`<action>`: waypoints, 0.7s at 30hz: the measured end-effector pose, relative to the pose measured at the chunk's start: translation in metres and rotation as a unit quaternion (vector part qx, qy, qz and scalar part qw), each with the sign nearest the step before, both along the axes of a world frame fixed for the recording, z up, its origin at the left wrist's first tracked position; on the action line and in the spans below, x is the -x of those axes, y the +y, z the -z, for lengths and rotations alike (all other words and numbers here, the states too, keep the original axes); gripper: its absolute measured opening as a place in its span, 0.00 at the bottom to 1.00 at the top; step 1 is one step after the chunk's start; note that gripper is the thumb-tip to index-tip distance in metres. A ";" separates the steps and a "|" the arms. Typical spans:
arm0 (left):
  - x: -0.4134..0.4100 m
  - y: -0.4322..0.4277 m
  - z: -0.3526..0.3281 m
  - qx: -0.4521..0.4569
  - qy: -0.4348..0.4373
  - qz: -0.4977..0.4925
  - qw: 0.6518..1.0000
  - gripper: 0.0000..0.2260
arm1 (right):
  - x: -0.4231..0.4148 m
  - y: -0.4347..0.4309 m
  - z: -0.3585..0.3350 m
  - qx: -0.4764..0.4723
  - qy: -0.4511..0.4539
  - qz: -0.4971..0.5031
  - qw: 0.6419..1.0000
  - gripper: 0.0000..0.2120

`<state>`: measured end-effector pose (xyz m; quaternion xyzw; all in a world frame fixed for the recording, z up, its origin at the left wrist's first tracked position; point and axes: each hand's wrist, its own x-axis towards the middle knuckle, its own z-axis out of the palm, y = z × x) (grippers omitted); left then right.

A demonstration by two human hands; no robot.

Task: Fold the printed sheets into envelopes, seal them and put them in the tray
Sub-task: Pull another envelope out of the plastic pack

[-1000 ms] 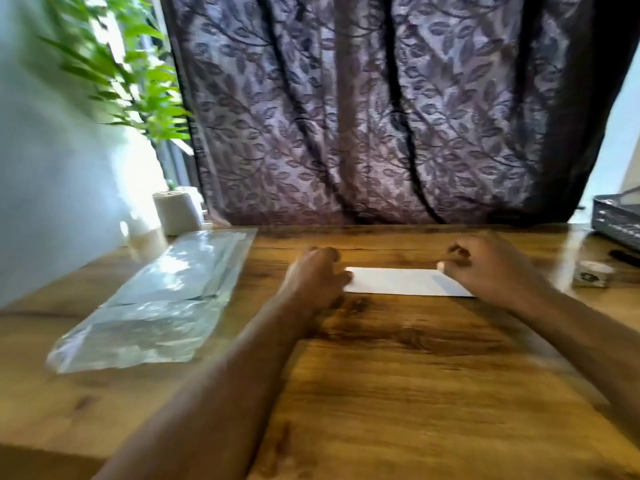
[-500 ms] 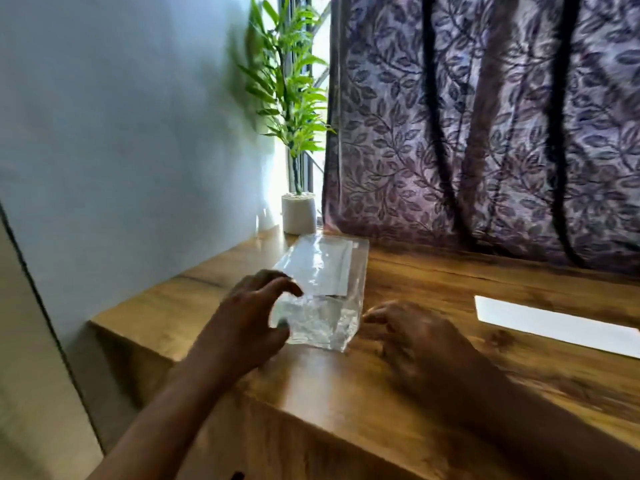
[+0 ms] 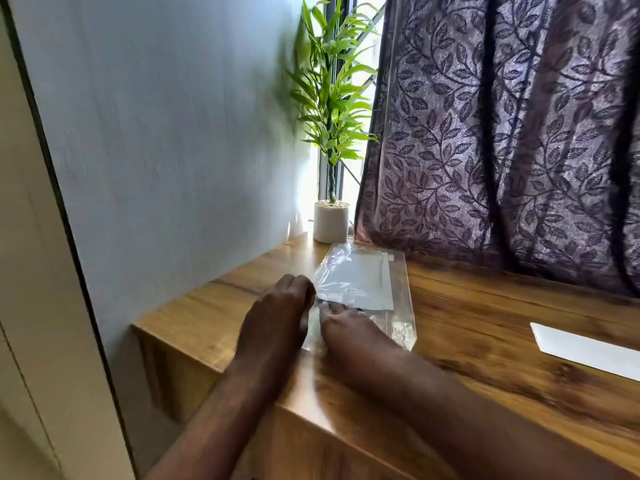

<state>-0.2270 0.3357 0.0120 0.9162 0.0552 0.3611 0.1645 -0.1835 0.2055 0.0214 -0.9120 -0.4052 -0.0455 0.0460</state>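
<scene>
**2 bare hands at a clear plastic pack on a wooden desk**

A pale wall fills the left of the view. At its foot a wooden desk runs off to the right. At the desk's far left corner, a leafy green plant stands upright in a small white pot.

Nearer the viewer, the person's left grip is knuckles up. Its fingers are curled down and closed on the near left edge of a clear plastic pack. The pack lies flat on the desk, with white sheets inside it.

Just beside it, the right grip is open, its fingers stretched along the pack's near end and the fingertips at the near edge of the white sheets. Blur hides whether those fingers lie on the plastic or inside it.

A purple leaf-patterned curtain hangs behind the desk. Well apart to the right, 1 folded white sheet lies flat on the desk, partly cut off by the frame edge.
</scene>
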 end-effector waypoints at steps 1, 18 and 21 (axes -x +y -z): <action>-0.002 0.000 0.001 0.008 -0.009 0.011 1.000 0.02 | -0.004 0.006 -0.001 0.020 -0.002 0.014 1.000 0.19; -0.006 0.008 0.005 0.084 -0.083 0.030 0.993 0.02 | -0.055 0.043 -0.005 0.102 -0.135 0.047 0.984 0.14; -0.007 0.010 0.006 0.079 -0.088 0.012 0.993 0.03 | -0.035 0.039 -0.007 0.070 -0.223 0.050 0.971 0.10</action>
